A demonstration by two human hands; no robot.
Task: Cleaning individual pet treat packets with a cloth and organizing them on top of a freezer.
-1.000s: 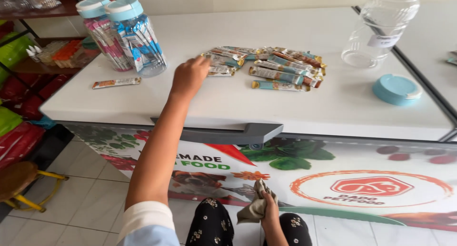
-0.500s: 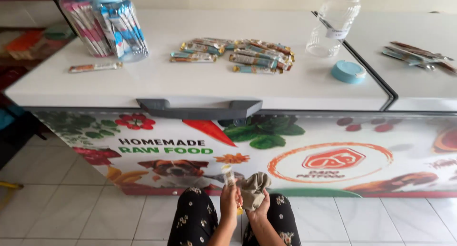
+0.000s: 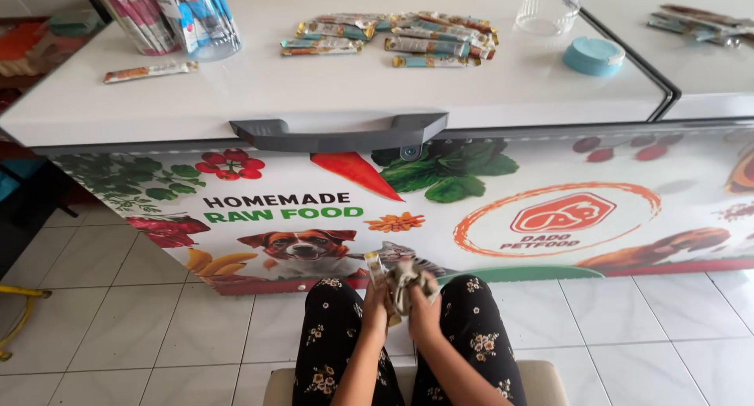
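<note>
Gripping a slim foil packet [image 3: 376, 269], the left hand [image 3: 375, 310] meets the right hand [image 3: 422, 312], which clutches a crumpled, soft grey cloth [image 3: 408, 279] between the knees.

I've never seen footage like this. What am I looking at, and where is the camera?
No machine here: a seated person wears a camera on the head, looking down. Between the knees, the left hand holds a thin snack stick packet, and the right hand holds a crumpled cloth against it. Ahead stands a white chest freezer. On its lid lie a pile of stick packets, one loose packet, clear jars of sticks, an empty jar and a blue lid.
</note>
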